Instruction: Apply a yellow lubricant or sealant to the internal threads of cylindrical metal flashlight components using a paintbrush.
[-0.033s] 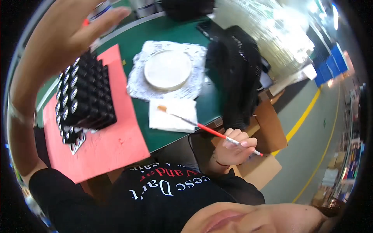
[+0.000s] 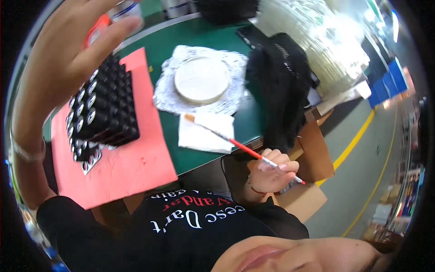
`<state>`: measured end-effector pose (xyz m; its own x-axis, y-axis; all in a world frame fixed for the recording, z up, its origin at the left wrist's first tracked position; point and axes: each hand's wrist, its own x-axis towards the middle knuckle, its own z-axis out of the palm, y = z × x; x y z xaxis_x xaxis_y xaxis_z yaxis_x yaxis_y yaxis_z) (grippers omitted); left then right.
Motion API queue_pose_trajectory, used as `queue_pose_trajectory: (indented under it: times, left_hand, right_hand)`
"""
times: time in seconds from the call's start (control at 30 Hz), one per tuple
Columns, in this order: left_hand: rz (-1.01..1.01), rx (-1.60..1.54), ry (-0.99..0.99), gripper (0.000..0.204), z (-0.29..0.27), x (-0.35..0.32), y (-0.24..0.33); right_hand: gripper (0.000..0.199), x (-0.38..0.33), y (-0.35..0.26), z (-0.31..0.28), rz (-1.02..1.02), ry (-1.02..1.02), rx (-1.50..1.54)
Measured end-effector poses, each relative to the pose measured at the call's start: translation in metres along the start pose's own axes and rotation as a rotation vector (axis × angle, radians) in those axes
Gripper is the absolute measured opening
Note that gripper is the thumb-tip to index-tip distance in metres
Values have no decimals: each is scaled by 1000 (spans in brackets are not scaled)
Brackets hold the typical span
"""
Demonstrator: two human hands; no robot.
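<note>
My left hand (image 2: pixel 72 59) is raised over the far left of the table, thumb stretched out and the other fingertips cut off by the picture's edge; I see nothing held. Below it, a black block of stacked tube-like pieces (image 2: pixel 113 104) stands on a pink sheet (image 2: pixel 131 177), with a white strip with round holes (image 2: pixel 92 160) at its near end. My right hand (image 2: pixel 272 174) is closed round the handle of a red paintbrush (image 2: pixel 245 148). The bristles point left, over a folded white tissue (image 2: pixel 195 139). Beyond the tissue, a round white dish (image 2: pixel 202 77) sits on crumpled silvery foil (image 2: pixel 165 97).
A black knitted cloth (image 2: pixel 281 86) hangs over the right edge of the green table (image 2: pixel 199 162). Shiny clear plastic (image 2: pixel 317 41) is piled behind it. An open cardboard box (image 2: pixel 317 156) is beside my right hand. A red object (image 2: pixel 95 31) and white container (image 2: pixel 129 11) stand far left.
The table and its things sit slightly further right in the picture. My left hand appears a little further left and lower, uncovering more of the red object. The right hand still holds the paintbrush.
</note>
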<state>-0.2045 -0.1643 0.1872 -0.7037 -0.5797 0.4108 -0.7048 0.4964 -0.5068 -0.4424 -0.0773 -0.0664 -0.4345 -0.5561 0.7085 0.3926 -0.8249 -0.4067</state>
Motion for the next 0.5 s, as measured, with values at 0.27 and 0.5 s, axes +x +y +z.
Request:
queue_pose_trajectory:
  times: [0.27, 0.5]
  left_hand:
    - [-1056, -294, 147, 18, -13, -181, 29]
    - [-994, -361, 64, 27, 20, -193, 35]
  right_hand:
    - [34, -14, 26, 35, 89, -41, -168]
    - [32, -11, 23, 31, 0, -24, -285]
